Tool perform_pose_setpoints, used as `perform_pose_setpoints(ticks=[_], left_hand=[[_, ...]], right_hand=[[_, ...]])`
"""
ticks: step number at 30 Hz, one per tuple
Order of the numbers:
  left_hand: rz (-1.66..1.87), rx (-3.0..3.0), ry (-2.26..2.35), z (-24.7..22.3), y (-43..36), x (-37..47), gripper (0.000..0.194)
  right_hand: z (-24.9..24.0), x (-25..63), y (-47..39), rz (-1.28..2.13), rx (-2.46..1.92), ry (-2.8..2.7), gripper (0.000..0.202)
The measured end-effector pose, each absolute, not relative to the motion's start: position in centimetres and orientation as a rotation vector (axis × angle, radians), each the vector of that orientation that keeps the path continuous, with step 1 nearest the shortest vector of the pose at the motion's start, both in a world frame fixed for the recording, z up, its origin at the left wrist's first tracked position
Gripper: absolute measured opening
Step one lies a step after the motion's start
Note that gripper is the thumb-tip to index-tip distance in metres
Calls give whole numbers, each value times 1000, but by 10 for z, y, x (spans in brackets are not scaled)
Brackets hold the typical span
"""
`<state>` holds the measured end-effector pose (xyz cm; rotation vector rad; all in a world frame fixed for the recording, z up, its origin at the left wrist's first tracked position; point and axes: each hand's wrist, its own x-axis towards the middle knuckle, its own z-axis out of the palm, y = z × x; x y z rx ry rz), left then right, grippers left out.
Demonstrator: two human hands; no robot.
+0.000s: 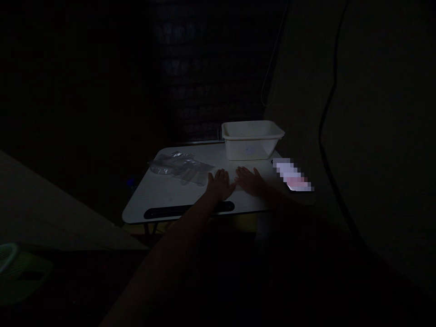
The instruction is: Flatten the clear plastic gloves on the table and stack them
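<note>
My left hand (220, 184) lies on the white table (163, 190) with its fingers stretched out, holding nothing. Beside it, my right hand (250, 180) is also spread on the tabletop, its fingers pointing up and left. The two hands are close together at the thumbs. Left of my left hand lies a crumpled clear plastic bag or sheet (185, 168); its exact kind is hard to make out in the dark. Behind my hands stands a white plastic basin (250, 147). A phone with a lit, blurred screen (293, 175) lies to the right of my right hand.
A dark slot (170, 211) runs along the table's front edge, partly behind my left forearm. A black cable (327, 150) hangs on the right wall. On the floor at lower left is a green basket (23, 277). The surroundings are very dark.
</note>
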<state>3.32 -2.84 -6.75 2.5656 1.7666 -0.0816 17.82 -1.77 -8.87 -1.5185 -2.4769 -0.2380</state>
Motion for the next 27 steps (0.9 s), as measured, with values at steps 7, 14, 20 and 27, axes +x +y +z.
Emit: perform_pose_setpoints(ticks=[7, 14, 20, 27], left_hand=[[-96, 2547, 1800, -67, -28, 29, 62], [-58, 2525, 1917, -64, -28, 21, 60], [47, 2623, 1851, -63, -28, 25, 54], [103, 2644, 1742, -67, -27, 40, 49]], right_hand=[[-94, 196, -16, -319, -1552, -2408, 43], [-98, 208, -12, -357, -1602, -2348, 42], [-77, 187, -17, -345, -1638, -2392, 44], [-73, 159, -18, -136, -1601, -2484, 47]])
